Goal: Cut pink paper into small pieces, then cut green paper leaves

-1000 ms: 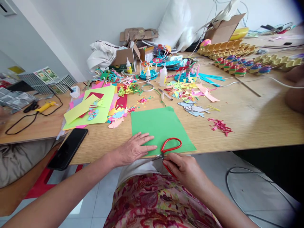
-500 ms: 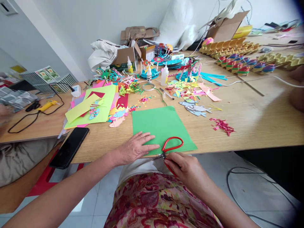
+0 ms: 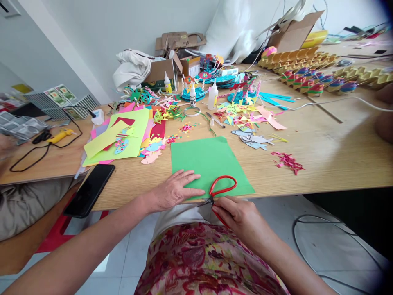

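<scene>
A green sheet of paper (image 3: 205, 162) lies flat at the table's front edge. My left hand (image 3: 176, 189) rests on its lower left corner, fingers spread and pressed flat. Red-handled scissors (image 3: 224, 185) are in my right hand (image 3: 238, 213), whose fingers are wrapped round the lower handle. The other handle loop lies over the sheet's lower right part. The dark blades point left, just at the table edge near my left fingertips. My right fingers partly hide the lower handle.
Coloured paper sheets (image 3: 132, 143) and a black phone (image 3: 89, 190) lie to the left. Glue bottles (image 3: 212, 97) stand behind the green sheet. Paper fish (image 3: 253, 139) and red scraps (image 3: 288, 163) lie to the right. Painted pieces in egg trays (image 3: 302, 84) sit farther back.
Almost nothing differs. Both hands, the scissors and the green sheet stay in place; the view shifts very slightly.
</scene>
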Available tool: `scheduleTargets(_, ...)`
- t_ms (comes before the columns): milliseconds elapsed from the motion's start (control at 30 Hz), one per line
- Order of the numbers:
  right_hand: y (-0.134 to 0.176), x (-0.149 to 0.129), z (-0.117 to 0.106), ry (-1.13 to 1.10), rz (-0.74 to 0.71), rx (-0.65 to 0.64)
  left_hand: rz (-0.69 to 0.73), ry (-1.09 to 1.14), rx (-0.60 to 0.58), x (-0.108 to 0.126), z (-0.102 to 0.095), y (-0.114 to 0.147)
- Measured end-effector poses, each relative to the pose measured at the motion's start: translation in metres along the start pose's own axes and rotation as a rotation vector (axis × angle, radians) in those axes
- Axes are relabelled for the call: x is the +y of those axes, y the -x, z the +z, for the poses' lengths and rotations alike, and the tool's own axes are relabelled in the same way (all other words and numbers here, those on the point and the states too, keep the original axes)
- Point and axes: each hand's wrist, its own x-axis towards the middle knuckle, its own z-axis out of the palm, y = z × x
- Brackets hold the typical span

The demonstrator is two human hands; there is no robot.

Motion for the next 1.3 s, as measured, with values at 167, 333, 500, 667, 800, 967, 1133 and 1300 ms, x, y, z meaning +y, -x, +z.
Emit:
scheduleTargets(167, 0.002, 0.000, -0.003, -0.032, -0.005, -0.021, 0.002, 0.010, 0.014, -0.002, 0.003, 0.000)
scheduleTargets(333, -0.001, -0.003, 0.001, -0.052, -0.002, -0.001, 0.002, 0.033, 0.032, -0.002, 0.004, 0.001)
scheduleTargets(500, -0.001, -0.005, 0.002, -0.041, -0.002, -0.019, -0.003, 0.030, 0.014, -0.001, 0.003, 0.000)
scheduleTargets(667, -0.003, -0.006, 0.003, -0.046, -0.005, -0.015, 0.001, 0.003, 0.008, 0.000, 0.003, 0.000)
scheduleTargets(800, -0.004, -0.008, 0.006, -0.051, -0.005, -0.003, -0.001, 0.000, 0.005, -0.001, 0.003, 0.000)
scheduleTargets(967, -0.001, -0.009, 0.005, -0.080, -0.006, -0.022, -0.004, 0.011, 0.021, 0.001, 0.003, -0.001)
scheduleTargets(1133, 0.000, -0.009, 0.005, -0.082, -0.009, 0.007, 0.004, 0.030, 0.022, -0.002, 0.000, 0.001)
scheduleTargets(1300, 0.001, -0.008, 0.004, -0.091, 0.009, -0.028, 0.010, 0.035, 0.004, -0.009, -0.005, 0.014)
